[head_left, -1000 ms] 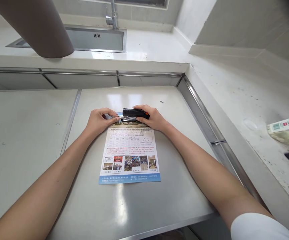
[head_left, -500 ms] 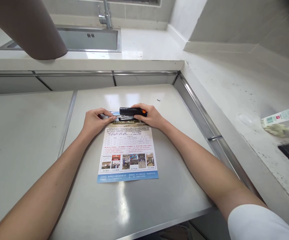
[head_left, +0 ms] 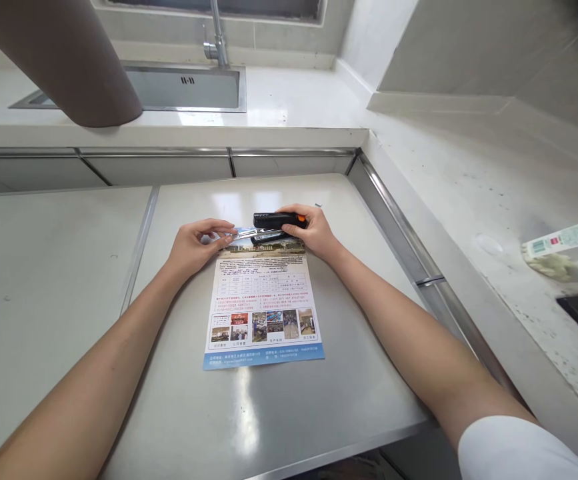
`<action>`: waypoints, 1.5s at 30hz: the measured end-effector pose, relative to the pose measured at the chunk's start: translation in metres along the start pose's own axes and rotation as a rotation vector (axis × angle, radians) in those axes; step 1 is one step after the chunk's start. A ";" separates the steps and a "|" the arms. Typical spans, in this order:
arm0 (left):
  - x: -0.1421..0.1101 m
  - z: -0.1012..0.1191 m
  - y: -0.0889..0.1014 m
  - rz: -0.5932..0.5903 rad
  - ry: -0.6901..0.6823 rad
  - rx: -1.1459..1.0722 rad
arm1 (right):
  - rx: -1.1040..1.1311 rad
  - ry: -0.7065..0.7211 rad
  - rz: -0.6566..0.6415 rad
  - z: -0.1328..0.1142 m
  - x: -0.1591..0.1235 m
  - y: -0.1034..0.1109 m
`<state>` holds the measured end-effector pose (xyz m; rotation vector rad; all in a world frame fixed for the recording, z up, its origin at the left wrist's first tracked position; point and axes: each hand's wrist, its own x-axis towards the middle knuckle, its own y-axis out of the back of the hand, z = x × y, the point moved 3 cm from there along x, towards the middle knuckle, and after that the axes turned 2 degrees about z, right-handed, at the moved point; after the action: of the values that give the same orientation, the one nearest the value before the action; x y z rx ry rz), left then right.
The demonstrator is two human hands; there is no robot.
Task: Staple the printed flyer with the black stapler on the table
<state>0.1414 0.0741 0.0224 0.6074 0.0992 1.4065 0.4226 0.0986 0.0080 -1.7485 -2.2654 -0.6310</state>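
Observation:
My right hand is wrapped round the rear of a black stapler with an orange part, its thumb along the side. The stapler is held level over the top of a printed leaflet. From the front of the stapler, between its black upper arm and base, a thin silver metal strip runs to my left hand. Thumb and forefinger of that hand pinch the strip's end. Whether the strip is staples or a part of the stapler I cannot tell. The leaflet lies flat on the white table, its blue edge towards me.
A small metallic piece lies behind my right hand on the table. Beyond are a sink with a tap and a brown column-like object. A clear package rests on the right counter.
The stapler and my right hand have shifted slightly right in view, away from my left hand. More of the silver strip shows between them. The view has tipped up a little.

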 end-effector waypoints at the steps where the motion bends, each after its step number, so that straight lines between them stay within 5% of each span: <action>1: 0.000 0.000 0.000 -0.001 0.003 -0.022 | 0.021 -0.003 0.009 0.001 0.000 0.001; 13: -0.001 -0.009 0.000 -0.019 0.016 -0.039 | 0.125 -0.029 0.017 0.006 -0.001 0.002; 31: -0.006 0.008 -0.011 -0.236 -0.036 -0.097 | 0.074 -0.041 -0.200 -0.011 -0.005 -0.007; 45: -0.008 0.005 -0.019 -0.244 0.002 -0.281 | 0.071 -0.054 -0.197 -0.020 -0.007 -0.017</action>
<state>0.1589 0.0642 0.0158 0.3477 -0.0233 1.1586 0.4062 0.0797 0.0192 -1.5408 -2.4855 -0.5377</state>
